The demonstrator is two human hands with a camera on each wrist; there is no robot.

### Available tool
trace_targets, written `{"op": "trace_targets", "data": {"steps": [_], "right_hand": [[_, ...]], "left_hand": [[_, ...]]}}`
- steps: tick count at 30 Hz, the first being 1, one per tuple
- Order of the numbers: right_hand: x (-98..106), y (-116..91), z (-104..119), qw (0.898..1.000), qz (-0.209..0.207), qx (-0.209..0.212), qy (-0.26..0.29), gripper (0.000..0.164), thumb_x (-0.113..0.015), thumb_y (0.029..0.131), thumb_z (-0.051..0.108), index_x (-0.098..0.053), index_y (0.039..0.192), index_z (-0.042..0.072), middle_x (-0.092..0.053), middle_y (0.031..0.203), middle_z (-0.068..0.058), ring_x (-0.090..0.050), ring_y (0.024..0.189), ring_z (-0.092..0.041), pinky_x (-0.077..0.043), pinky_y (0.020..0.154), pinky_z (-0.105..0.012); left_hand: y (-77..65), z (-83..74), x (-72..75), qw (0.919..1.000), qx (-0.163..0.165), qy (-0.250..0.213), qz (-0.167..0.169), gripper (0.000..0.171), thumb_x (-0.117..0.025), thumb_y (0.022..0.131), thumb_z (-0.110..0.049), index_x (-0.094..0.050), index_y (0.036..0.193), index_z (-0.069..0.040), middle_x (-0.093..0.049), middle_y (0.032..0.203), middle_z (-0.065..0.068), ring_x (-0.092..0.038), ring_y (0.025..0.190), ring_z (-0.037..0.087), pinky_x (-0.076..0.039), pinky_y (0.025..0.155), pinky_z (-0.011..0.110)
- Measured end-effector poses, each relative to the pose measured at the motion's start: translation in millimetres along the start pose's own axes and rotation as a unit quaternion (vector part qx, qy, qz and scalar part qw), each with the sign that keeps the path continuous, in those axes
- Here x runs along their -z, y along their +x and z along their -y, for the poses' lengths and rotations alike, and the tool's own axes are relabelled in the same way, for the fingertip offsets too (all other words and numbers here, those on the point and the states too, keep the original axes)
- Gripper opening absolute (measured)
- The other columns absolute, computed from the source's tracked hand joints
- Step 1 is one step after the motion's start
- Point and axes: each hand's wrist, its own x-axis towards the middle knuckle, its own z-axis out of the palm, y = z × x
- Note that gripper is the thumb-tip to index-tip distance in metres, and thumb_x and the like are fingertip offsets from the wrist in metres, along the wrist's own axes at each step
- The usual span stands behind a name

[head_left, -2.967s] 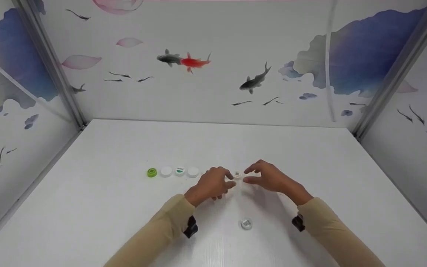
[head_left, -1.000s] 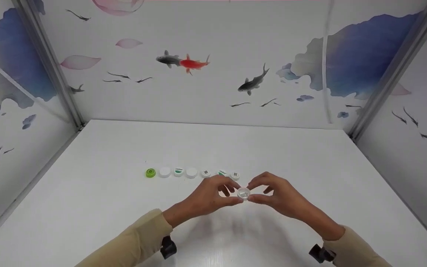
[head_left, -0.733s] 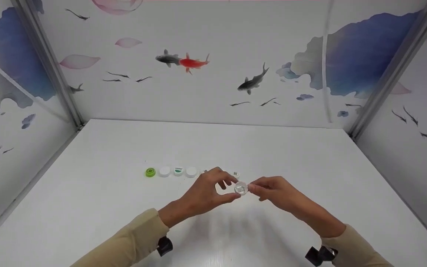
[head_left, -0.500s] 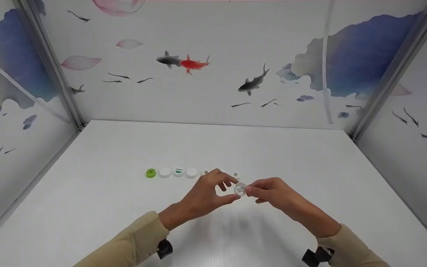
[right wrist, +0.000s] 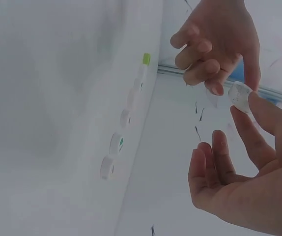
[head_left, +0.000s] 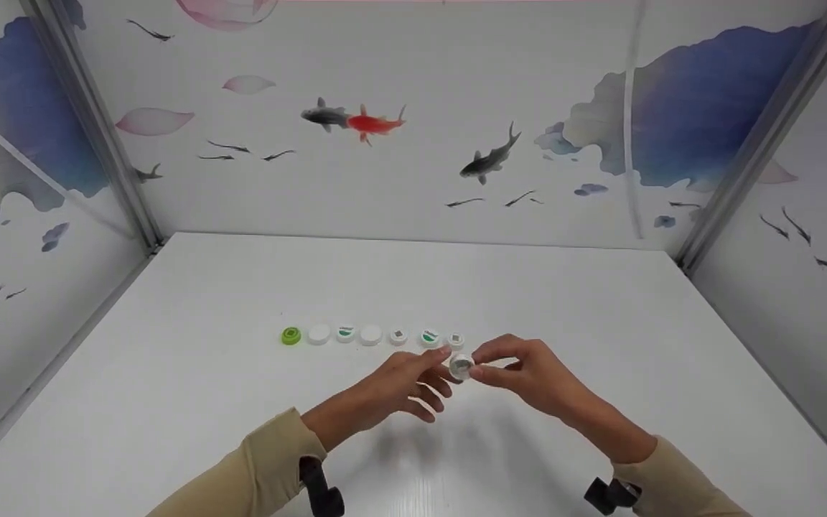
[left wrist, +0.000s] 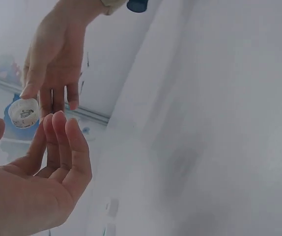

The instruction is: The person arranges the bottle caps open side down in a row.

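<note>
A small clear bottle cap (head_left: 461, 367) is held up over the white table, just in front of the right end of a row of caps. My right hand (head_left: 528, 370) pinches its rim between thumb and index finger, as the right wrist view also shows with the cap (right wrist: 240, 96). My left hand (head_left: 395, 384) is beside the cap with its fingers spread and relaxed, the thumb and index fingertip close to its left edge. In the left wrist view, the cap (left wrist: 23, 114) hangs from the right hand, beyond the left hand's loosely bent fingers (left wrist: 77, 157).
Several caps lie in a line on the table (head_left: 241, 416): a green cap (head_left: 291, 335) at the left end, then plain white ones, ones with green print (head_left: 429, 337) and ones with a square mark (head_left: 455, 340). Walls with painted fish enclose the table's back and sides.
The clear cap, earlier lying near the table's front, has been lifted by both hands. Since half a second ago the left hand has released it and its fingers have spread; the cap has tilted.
</note>
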Motion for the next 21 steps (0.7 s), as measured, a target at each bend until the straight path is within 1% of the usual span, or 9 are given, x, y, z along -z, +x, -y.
{"op": "trace_targets", "data": {"steps": [3, 5, 7, 10, 13, 16, 18, 21], "right_hand": [[-2, -1, 0, 1.000, -0.012, 0.007, -0.012, 0.018, -0.074, 0.091, 0.028, -0.078, 0.104, 0.017, -0.069, 0.114, -0.006, -0.061, 0.112, -0.024, -0.054, 0.087, -0.032], [-3, -1, 0, 1.000, -0.018, 0.010, -0.020, 0.018, -0.075, 0.091, 0.029, -0.078, 0.104, 0.017, -0.069, 0.114, -0.006, -0.061, 0.111, -0.024, -0.053, 0.088, -0.035], [-3, -1, 0, 0.999, -0.024, 0.012, -0.028, 0.018, -0.075, 0.090, 0.029, -0.078, 0.104, 0.018, -0.069, 0.113, -0.005, -0.061, 0.110, -0.023, -0.052, 0.088, -0.036], [-3, -3, -1, 0.999, -0.026, 0.012, -0.030, 0.020, -0.075, 0.091, 0.029, -0.078, 0.107, 0.018, -0.068, 0.115, -0.005, -0.063, 0.111, -0.024, -0.053, 0.088, -0.033], [-3, -5, -2, 0.999, -0.029, 0.000, -0.025, 0.023, -0.072, 0.092, 0.032, -0.077, 0.111, 0.019, -0.068, 0.118, -0.005, -0.064, 0.112, -0.024, -0.054, 0.088, -0.031], [-4, -7, -2, 0.999, -0.029, -0.015, -0.019, 0.027, -0.069, 0.094, 0.036, -0.075, 0.113, 0.018, -0.068, 0.120, -0.005, -0.065, 0.112, -0.023, -0.056, 0.090, -0.035], [-6, -8, -2, 0.999, -0.028, -0.021, -0.020, 0.027, -0.069, 0.095, 0.036, -0.075, 0.113, 0.017, -0.069, 0.120, -0.005, -0.065, 0.111, -0.024, -0.057, 0.092, -0.040], [-9, -10, -4, 0.999, -0.023, -0.023, -0.015, 0.027, -0.069, 0.094, 0.035, -0.074, 0.113, 0.017, -0.069, 0.119, -0.006, -0.066, 0.111, -0.025, -0.058, 0.092, -0.042]], "left_hand": [[-0.2, -0.3, 0.2, 0.9988, 0.027, -0.039, 0.010, 0.051, -0.054, 0.098, -0.052, -0.070, 0.111, -0.006, -0.064, 0.092, 0.001, -0.065, 0.080, 0.014, -0.059, 0.074, 0.029], [0.4, 0.3, 0.2, 0.9980, 0.034, -0.052, 0.012, 0.046, -0.057, 0.098, -0.049, -0.071, 0.111, -0.006, -0.064, 0.092, 0.001, -0.064, 0.081, 0.014, -0.059, 0.075, 0.029], [1.1, 1.1, -0.2, 0.9977, 0.034, -0.057, 0.011, 0.043, -0.060, 0.097, -0.046, -0.071, 0.111, -0.006, -0.063, 0.092, 0.000, -0.065, 0.081, 0.014, -0.059, 0.076, 0.029], [2.4, 3.2, -1.1, 0.9979, 0.024, -0.060, 0.002, 0.041, -0.063, 0.096, -0.043, -0.071, 0.113, -0.007, -0.064, 0.092, 0.000, -0.065, 0.081, 0.014, -0.060, 0.077, 0.030], [3.8, 6.8, -2.5, 0.9984, -0.003, -0.054, -0.015, 0.041, -0.065, 0.095, -0.041, -0.071, 0.113, -0.005, -0.065, 0.092, 0.001, -0.065, 0.079, 0.013, -0.060, 0.076, 0.030], [3.6, 12.1, -3.3, 0.9979, -0.049, -0.022, -0.036, 0.040, -0.065, 0.095, -0.039, -0.070, 0.113, -0.004, -0.066, 0.094, 0.004, -0.065, 0.078, 0.013, -0.061, 0.073, 0.030], [2.5, 15.8, -3.9, 0.9954, -0.083, 0.007, -0.047, 0.039, -0.065, 0.096, -0.038, -0.070, 0.115, -0.004, -0.067, 0.098, 0.007, -0.065, 0.079, 0.012, -0.062, 0.072, 0.030], [0.4, 20.8, -6.2, 0.9895, -0.123, 0.046, -0.058, 0.036, -0.064, 0.098, -0.035, -0.068, 0.117, -0.005, -0.067, 0.101, 0.008, -0.064, 0.080, 0.013, -0.061, 0.069, 0.029]]}}
